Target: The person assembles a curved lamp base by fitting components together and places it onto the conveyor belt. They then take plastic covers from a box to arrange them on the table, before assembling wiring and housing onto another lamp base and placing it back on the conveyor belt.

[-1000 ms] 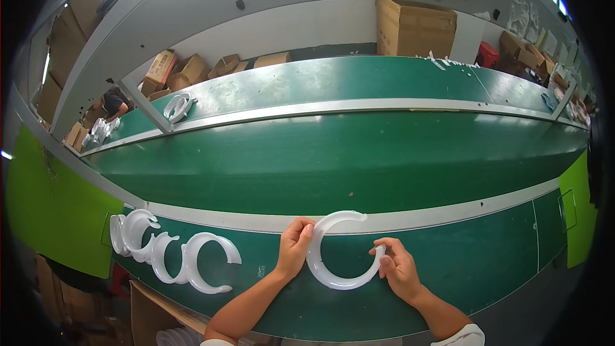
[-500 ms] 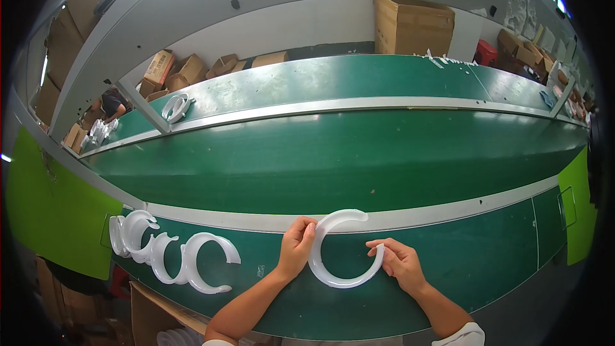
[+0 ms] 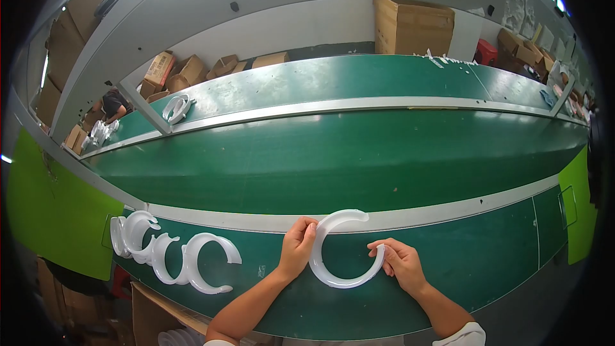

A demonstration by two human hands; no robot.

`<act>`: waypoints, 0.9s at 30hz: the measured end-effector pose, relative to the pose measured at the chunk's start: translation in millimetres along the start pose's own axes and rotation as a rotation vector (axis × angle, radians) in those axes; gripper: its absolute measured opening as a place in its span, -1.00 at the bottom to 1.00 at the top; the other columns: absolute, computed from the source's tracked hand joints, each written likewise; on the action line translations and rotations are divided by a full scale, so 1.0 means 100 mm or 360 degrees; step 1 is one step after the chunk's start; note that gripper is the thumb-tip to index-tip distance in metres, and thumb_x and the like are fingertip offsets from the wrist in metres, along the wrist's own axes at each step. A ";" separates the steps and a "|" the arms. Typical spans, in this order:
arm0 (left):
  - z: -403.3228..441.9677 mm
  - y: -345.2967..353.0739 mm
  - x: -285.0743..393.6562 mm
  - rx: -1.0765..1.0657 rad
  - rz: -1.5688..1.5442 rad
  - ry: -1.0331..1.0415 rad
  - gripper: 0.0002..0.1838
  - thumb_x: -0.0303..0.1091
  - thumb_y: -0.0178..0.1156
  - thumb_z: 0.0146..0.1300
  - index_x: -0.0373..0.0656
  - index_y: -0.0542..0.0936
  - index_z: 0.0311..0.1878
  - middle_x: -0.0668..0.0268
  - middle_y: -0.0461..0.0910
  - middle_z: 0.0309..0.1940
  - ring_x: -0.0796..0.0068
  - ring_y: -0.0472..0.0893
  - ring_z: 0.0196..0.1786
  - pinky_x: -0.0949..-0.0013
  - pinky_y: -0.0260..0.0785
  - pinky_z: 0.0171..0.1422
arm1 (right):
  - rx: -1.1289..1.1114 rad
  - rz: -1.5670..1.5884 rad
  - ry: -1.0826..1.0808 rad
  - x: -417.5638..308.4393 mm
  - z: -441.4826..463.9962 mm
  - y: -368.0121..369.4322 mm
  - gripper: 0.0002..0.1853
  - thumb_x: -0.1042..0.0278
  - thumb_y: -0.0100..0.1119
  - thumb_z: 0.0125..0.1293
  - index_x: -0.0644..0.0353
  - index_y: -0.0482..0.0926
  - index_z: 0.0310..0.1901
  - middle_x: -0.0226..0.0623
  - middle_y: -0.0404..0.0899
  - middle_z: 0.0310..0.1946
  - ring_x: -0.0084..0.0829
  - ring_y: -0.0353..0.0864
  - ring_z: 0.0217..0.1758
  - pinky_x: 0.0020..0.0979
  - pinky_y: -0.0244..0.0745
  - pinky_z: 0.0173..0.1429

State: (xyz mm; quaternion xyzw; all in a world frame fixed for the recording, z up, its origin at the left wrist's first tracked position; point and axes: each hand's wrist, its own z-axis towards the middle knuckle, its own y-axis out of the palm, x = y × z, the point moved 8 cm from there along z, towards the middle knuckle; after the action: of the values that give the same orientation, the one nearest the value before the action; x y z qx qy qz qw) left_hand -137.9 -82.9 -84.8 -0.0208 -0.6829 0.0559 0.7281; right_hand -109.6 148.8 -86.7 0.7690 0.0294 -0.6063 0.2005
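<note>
A white C-shaped plastic ring [image 3: 346,282] is held up over the near green worktop, its gap facing right. My left hand [image 3: 298,247] is closed on the ring's upper left side, thumb and fingers pinching the rim. At the ring's lower right end, my right hand [image 3: 400,264] grips the tip between thumb and fingers. Left of my hands, several more white C-shaped rings [image 3: 195,269] stand on edge in a row, touching one another.
Beyond the worktop [image 3: 474,250] runs a green conveyor belt [image 3: 288,166] behind a pale metal rail. Lime-green panels [image 3: 57,218] flank both sides. An open carton [image 3: 150,314] with white rings is below left. Across the belt are a large box [image 3: 413,29] and a person [image 3: 115,104].
Small specks on the conveyor belt have shifted to the right. Both hands and the ring stay almost exactly where they were.
</note>
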 end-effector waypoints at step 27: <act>0.00 0.01 -0.01 -0.0020 -0.0016 -0.0002 -0.79 -0.31 -0.02 0.53 -0.21 0.54 -0.14 0.49 0.47 -0.43 0.75 0.37 -0.36 0.57 0.26 -0.26 | 0.0060 -0.0081 -0.0056 -0.03 -0.01 0.00 -0.70 0.30 -0.02 0.56 0.34 0.63 0.01 -0.30 0.65 -0.28 -0.76 0.32 -0.55 -0.68 0.25 -0.47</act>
State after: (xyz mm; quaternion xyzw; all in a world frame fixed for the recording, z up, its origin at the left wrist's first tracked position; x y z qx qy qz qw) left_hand -138.2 -82.3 -85.9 -0.0219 -0.6837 0.0481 0.7278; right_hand -109.6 149.3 -84.0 0.7609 0.0340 -0.6250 0.1710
